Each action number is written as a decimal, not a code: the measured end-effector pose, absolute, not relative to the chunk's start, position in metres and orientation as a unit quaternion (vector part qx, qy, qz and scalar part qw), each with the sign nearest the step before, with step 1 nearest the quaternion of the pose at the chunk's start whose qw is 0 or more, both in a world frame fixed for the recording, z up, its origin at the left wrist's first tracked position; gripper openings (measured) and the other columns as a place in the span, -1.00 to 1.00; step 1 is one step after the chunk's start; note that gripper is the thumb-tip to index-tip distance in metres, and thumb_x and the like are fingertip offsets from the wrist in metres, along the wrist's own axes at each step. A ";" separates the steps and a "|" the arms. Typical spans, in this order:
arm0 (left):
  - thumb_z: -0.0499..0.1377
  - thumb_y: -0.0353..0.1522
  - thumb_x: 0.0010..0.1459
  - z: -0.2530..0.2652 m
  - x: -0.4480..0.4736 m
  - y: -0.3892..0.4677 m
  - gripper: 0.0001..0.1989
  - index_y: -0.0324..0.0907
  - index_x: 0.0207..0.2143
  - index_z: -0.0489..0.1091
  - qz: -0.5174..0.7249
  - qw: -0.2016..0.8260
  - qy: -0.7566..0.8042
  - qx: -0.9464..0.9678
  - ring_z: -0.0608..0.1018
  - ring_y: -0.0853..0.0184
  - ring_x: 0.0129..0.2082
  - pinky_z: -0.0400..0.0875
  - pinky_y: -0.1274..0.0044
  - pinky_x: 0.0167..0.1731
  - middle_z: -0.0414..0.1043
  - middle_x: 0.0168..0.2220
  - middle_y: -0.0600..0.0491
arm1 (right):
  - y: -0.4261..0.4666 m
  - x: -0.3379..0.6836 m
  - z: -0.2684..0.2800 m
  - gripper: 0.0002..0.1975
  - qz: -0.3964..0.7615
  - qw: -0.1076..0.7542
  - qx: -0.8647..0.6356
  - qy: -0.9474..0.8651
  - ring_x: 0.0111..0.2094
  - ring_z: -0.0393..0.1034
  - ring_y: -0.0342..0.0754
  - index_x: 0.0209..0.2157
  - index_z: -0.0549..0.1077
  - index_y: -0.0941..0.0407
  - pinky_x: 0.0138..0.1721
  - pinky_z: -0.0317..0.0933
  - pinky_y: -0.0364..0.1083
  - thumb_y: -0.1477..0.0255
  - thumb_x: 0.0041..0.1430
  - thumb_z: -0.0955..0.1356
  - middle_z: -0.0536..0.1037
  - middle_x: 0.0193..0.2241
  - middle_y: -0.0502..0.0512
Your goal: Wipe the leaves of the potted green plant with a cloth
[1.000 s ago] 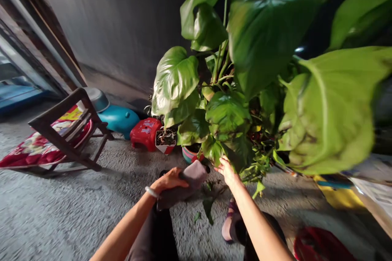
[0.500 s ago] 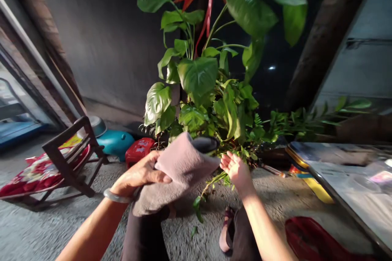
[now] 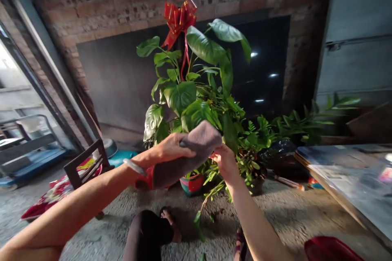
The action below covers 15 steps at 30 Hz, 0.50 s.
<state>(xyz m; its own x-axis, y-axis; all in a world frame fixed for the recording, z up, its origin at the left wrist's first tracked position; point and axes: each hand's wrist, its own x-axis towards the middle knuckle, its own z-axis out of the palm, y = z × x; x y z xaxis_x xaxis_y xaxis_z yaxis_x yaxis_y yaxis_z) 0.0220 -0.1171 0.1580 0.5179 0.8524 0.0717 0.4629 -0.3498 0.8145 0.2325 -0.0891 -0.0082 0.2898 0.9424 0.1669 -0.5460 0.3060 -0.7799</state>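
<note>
Over my feed, I see the left hand gripping a soft, grey-mauve fabric cloth before a tall, broad-leaved green plant. The right hand curls at the cloth's edge, though I cannot tell whether it pinches it

A soft grey-mauve cloth, loosely bunched, is held in mid-air, slanting up to the right.

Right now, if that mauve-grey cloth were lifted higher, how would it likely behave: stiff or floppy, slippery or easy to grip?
The mauve-grey cloth is probably floppy, since its lower part hangs beneath the left hand. It is likely easy to grip, as its surface looks matte and fuzzy rather than slick.
</note>
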 end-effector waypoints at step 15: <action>0.47 -0.18 -0.04 0.164 0.027 -0.102 -0.66 -0.20 -0.24 0.66 0.202 0.381 0.440 0.788 0.64 0.23 -0.30 0.55 0.49 -0.28 0.66 -0.34 0.08 | -0.089 0.204 -0.031 -0.64 0.392 0.771 -0.360 -0.351 -0.52 0.34 -0.06 -0.57 0.43 0.01 -0.44 0.37 -0.04 0.11 -0.18 0.57 0.45 -0.62 -0.07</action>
